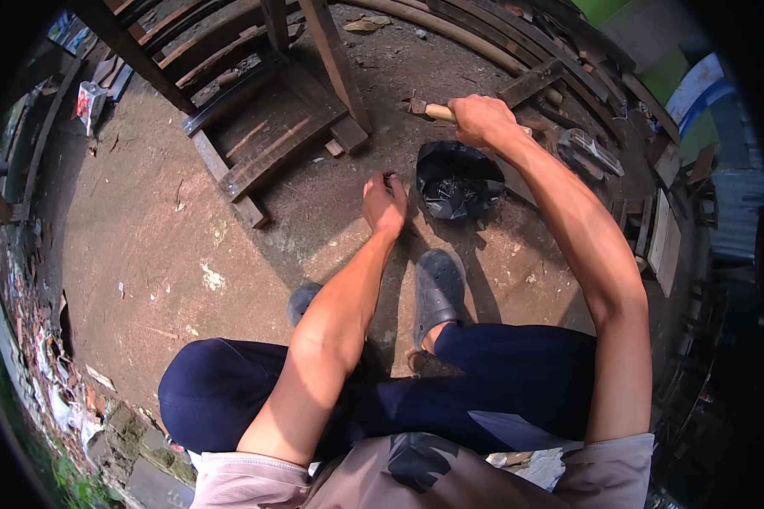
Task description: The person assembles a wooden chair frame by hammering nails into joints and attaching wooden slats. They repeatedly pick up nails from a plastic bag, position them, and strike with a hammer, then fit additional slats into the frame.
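Observation:
My right hand (483,120) grips a hammer (440,112) by its light wooden handle, its rusty dark head pointing left above the ground. Just below it, a black plastic bag (439,158) lies open on the ground with a heap of thin metal nails (461,187) inside. Left of the bag is my left hand (385,202), its fingers curled together low over the ground. Whatever those fingers may pinch is too small or hidden to make out. Ahead and to the left stands a wooden frame (287,158) of dark planks and upright posts.
A small wood block (334,148) lies by the frame's near corner. Long boards and poles (484,47) are stacked along the far side. My dark clog (440,288) rests near the bag. Litter (64,407) lines the left edge, and a loose board (665,242) lies right.

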`<action>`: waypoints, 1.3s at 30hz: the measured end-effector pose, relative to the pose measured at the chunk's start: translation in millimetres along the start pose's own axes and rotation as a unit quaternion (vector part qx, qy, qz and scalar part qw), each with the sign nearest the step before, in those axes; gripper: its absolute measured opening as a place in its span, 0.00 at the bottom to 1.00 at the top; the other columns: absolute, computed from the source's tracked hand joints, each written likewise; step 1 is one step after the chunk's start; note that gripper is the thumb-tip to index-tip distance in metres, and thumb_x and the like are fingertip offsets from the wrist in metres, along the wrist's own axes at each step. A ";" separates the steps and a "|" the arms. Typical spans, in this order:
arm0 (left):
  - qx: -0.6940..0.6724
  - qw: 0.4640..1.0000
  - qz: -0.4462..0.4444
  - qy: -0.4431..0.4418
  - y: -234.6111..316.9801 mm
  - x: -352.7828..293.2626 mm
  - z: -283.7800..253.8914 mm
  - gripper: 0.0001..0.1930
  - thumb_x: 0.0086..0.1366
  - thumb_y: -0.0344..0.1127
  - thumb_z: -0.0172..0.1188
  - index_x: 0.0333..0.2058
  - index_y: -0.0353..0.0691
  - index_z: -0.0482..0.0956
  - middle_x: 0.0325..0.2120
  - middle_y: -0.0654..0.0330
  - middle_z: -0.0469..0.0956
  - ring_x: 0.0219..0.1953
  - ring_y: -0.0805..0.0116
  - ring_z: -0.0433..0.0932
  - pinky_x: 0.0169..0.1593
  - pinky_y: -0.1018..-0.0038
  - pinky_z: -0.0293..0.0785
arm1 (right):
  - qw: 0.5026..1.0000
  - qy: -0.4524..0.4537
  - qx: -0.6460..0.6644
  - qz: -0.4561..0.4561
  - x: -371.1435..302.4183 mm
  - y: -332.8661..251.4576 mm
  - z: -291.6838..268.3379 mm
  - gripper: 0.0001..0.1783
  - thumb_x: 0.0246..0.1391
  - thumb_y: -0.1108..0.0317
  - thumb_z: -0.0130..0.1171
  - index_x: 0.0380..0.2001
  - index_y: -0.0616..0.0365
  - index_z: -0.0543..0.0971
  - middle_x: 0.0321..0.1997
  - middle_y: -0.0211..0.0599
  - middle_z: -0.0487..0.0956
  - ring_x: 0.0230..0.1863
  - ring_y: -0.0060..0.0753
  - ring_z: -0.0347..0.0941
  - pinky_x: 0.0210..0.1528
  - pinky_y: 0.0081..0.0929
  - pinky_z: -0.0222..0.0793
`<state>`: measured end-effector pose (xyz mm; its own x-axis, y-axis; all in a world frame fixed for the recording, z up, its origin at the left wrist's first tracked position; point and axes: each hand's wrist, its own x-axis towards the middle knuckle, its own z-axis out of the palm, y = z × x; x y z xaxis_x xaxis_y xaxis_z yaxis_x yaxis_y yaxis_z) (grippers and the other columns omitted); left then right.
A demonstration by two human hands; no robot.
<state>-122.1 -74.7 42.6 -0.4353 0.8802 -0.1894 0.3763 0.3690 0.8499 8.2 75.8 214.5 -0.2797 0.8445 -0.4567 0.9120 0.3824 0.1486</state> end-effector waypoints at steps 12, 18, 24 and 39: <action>-0.027 0.966 0.206 -0.154 -9.8 -11.7 84.0 0.12 0.62 0.40 0.64 0.37 0.36 0.84 0.31 0.49 0.82 0.36 0.52 0.82 0.44 0.62 0.76 | 0.987 -0.109 -0.081 0.085 -141.5 71.4 -29.1 0.13 0.49 0.68 0.57 0.36 0.60 0.85 0.38 0.48 0.85 0.41 0.47 0.83 0.42 0.40 0.79; 0.053 0.953 0.226 -0.192 -14.7 -29.3 82.9 0.17 0.57 0.43 0.69 0.39 0.38 0.83 0.35 0.50 0.80 0.44 0.50 0.76 0.50 0.59 0.73 | 0.981 -0.165 -0.060 0.075 -148.3 48.1 -36.7 0.15 0.47 0.67 0.61 0.39 0.57 0.86 0.42 0.42 0.85 0.45 0.42 0.83 0.45 0.38 0.78; 0.064 0.964 0.217 -0.142 -10.8 -16.6 82.1 0.17 0.57 0.41 0.68 0.42 0.40 0.82 0.39 0.52 0.79 0.45 0.50 0.77 0.52 0.60 0.73 | 0.994 -0.099 -0.035 0.027 -103.5 47.2 28.6 0.14 0.49 0.66 0.61 0.40 0.55 0.86 0.41 0.41 0.86 0.43 0.43 0.84 0.42 0.38 0.79; 0.209 0.929 0.257 -0.166 -8.4 1.3 92.4 0.14 0.58 0.34 0.64 0.44 0.48 0.84 0.41 0.52 0.77 0.44 0.50 0.79 0.46 0.59 0.77 | 0.968 -0.221 -0.100 -0.057 -124.0 77.6 86.6 0.11 0.53 0.66 0.58 0.36 0.54 0.86 0.39 0.40 0.86 0.41 0.39 0.84 0.38 0.35 0.79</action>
<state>-50.2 -49.1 -10.3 0.1389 0.9902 -0.0117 0.7801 -0.1021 0.6172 139.7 -31.7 206.8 -0.1789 0.5666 -0.8043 0.7937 0.5662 0.2224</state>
